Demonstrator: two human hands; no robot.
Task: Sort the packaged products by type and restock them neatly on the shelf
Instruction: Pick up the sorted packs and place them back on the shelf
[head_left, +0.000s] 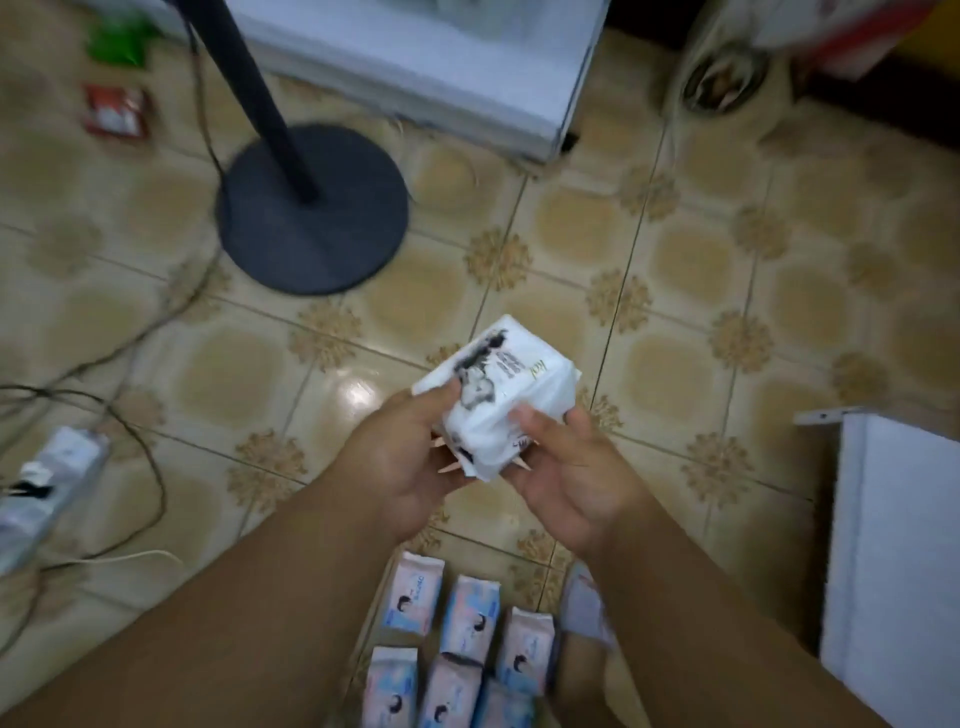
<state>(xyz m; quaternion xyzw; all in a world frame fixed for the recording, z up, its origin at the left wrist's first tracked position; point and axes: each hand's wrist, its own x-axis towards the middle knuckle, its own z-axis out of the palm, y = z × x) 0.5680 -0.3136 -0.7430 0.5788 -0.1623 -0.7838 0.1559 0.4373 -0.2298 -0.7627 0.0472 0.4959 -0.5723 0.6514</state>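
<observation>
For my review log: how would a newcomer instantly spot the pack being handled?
Start at the round black stand base on the tiled floor and look below-right. Both hands hold a white pack there. Unlike the pink-and-blue packs on the floor, it bears black print.

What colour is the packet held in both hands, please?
White with black print, seen in the head view: packet.

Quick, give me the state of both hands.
Left hand: grips the white packet.
Right hand: grips the same packet.
</observation>
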